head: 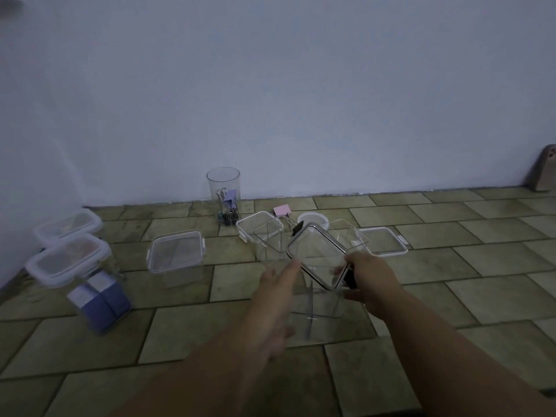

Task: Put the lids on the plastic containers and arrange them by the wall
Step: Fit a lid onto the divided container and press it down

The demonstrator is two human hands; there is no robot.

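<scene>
Both forearms bare, no sleeves in view. Left hand point(278, 291) & right hand point(368, 278): no rings/watch seen.

The picture is dim and bluish (like evening); the left hand point(275, 284) is blurry, edges bend.

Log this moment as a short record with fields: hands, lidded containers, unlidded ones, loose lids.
right hand: grips the square lid with black latch, tilted over a clear container
left hand: index finger on that lid's left edge
lidded: two containers at left, one nearer the middle
unlidded: round canister with binder clips, by the wall
loose lids: round white lid; rectangular lid on the floor at right
</scene>
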